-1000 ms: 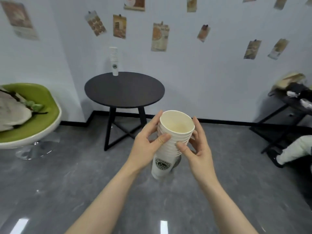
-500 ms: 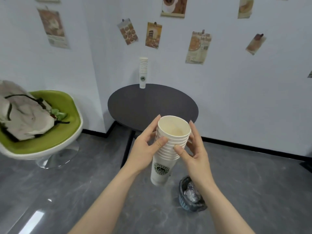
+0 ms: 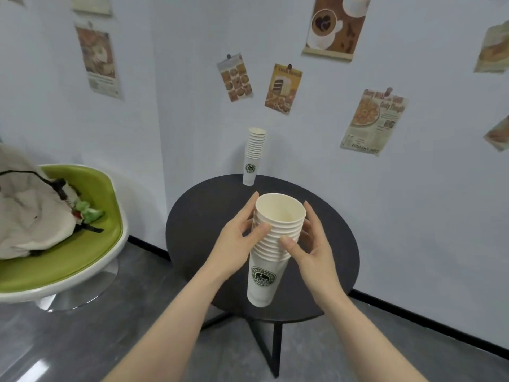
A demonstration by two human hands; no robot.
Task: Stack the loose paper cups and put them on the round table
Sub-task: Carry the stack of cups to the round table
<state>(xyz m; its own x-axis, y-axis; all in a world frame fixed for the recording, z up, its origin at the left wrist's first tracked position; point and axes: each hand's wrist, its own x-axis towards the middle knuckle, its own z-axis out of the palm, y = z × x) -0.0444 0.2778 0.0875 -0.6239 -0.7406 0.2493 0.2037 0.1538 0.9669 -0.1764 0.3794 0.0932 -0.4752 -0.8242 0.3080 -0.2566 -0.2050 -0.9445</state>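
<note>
Both hands hold a nested stack of paper cups [image 3: 271, 244] over the round table [image 3: 338, 244], which a second ago stood well ahead across the floor; the person has closed in, so setting the stack down looks to be the step in hand. The left hand [image 3: 237, 244] and right hand [image 3: 311, 246] grip the stack's ribbed upper rims from either side, thumbs in front, fingers curled behind, forearms reaching forward. The stack leans slightly, its base above the table's near half. A second cup stack [image 3: 253, 157] stands at the table's far edge; a green chair [image 3: 82, 260] sits left of the table.
</note>
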